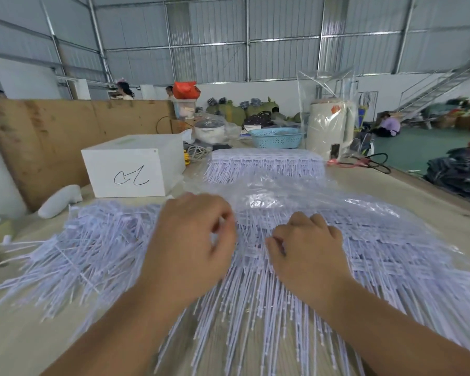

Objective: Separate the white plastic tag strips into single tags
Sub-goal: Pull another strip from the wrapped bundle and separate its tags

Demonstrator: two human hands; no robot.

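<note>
My left hand (190,240) pinches tags off a joined strip between thumb and curled fingers; my right hand (307,251) curls over the strip stack (377,248) at the table's near edge — pinning it, I judge. Loose single tags (92,248) lie left.

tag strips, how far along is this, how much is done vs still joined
Done: a loose heap of single tags lies to the left. In hand: the left hand pinches a tag at the edge of the joined strips, which the right hand grips. Left: that whole layer under the clear plastic bag, plus a further stack of strips behind. Roughly half remains, perhaps more.
</note>
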